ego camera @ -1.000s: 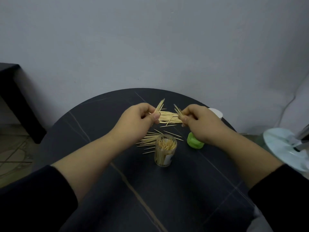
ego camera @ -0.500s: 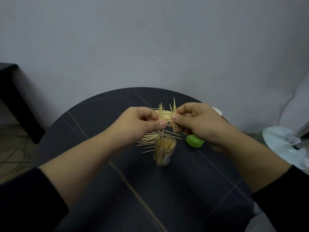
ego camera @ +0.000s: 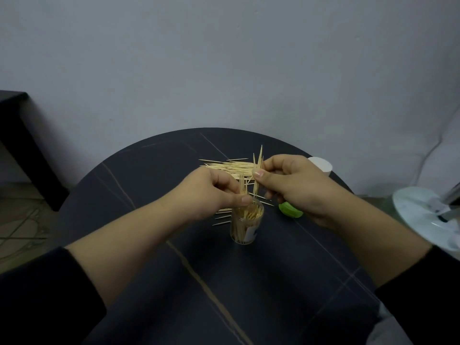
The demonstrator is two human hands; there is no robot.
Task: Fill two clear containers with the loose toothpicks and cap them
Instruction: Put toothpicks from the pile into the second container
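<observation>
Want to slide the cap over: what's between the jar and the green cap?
In the head view, only bare table separates the jar from the green cap. One stray toothpick lies just behind that gap.

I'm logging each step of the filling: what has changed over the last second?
Both hands carried small bunches of toothpicks from the loose pile toward the person and turned them upright. The left hand came down, so the left bunch now stands in the mouth of the clear container. The right hand holds the right bunch upright just behind. Container, green cap and pile stayed put.
</observation>
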